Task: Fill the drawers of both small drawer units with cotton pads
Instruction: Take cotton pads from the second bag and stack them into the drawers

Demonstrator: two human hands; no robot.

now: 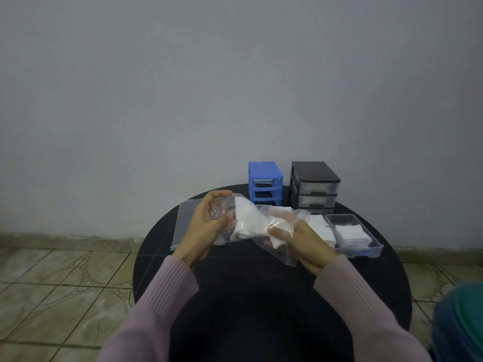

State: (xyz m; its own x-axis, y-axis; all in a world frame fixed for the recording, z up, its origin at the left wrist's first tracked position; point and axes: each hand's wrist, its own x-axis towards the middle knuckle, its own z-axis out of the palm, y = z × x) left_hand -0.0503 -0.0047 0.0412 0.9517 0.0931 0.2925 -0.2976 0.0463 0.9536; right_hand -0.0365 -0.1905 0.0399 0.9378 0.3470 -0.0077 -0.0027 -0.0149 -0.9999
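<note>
While both hands clamp the bag (248,226), my right hand (300,239) lies nearer the tray (376,250), seemingly pinching pads (248,218); left hand (206,226) grips the end.

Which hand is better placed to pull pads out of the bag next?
Right, probably: the right hand already grips cotton pads through the plastic bag, nearest the removed drawer; the left hand holds the bag's other end.

A plain room in a home, by the look of it: a bare grey-white painted wall (235,87) meets a floor of worn, marbled ceramic tiles (65,291) with a low tiled skirting (65,241) along its foot. A small round black worktop (235,278) stands against the wall, carrying household storage, a blue drawer unit (265,182) and a black drawer unit (315,188).
</note>
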